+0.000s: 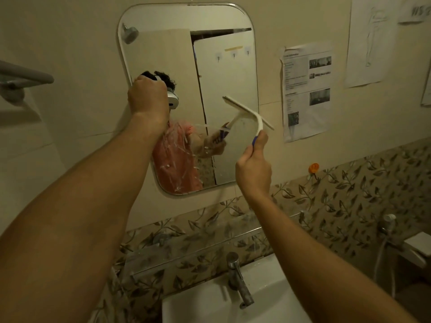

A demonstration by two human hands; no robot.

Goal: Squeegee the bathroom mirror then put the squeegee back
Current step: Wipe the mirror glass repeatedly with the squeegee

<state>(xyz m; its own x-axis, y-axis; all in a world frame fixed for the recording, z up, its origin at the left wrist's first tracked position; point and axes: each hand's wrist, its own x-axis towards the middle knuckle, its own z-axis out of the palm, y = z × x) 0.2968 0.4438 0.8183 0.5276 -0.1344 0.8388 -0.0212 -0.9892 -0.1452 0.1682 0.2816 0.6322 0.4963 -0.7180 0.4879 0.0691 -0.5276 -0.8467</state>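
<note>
The bathroom mirror, a rounded rectangle on the beige wall, fills the upper centre. The left hand sits at the mirror's 9 o'clock edge, curled into a closed fist against the rim; whether it grips anything is hidden by its own knuckles. The right hand is at the mirror's 4 o'clock corner, its fingers pinched closed around the blue end of the squeegee handle. The squeegee's white blade lies tilted across the mirror's right edge at about 3 o'clock, its outer tip past the rim and over the bare wall; whether the blade presses on the glass cannot be told.

Streaks of foam or water remain on the lower left of the glass toward 7 o'clock; the top half of the glass looks clear of streaks.

Just right of the mirror at 3 o'clock a printed sheet is stuck to the wall, close to the blade tip. An orange hook sits at 4 o'clock. Below, at 6 o'clock, a glass shelf runs under the mirror, with the tap and white basin beneath, the basin cut off by the frame's lower edge. At 9 o'clock a towel rail is cut off by the left edge.
</note>
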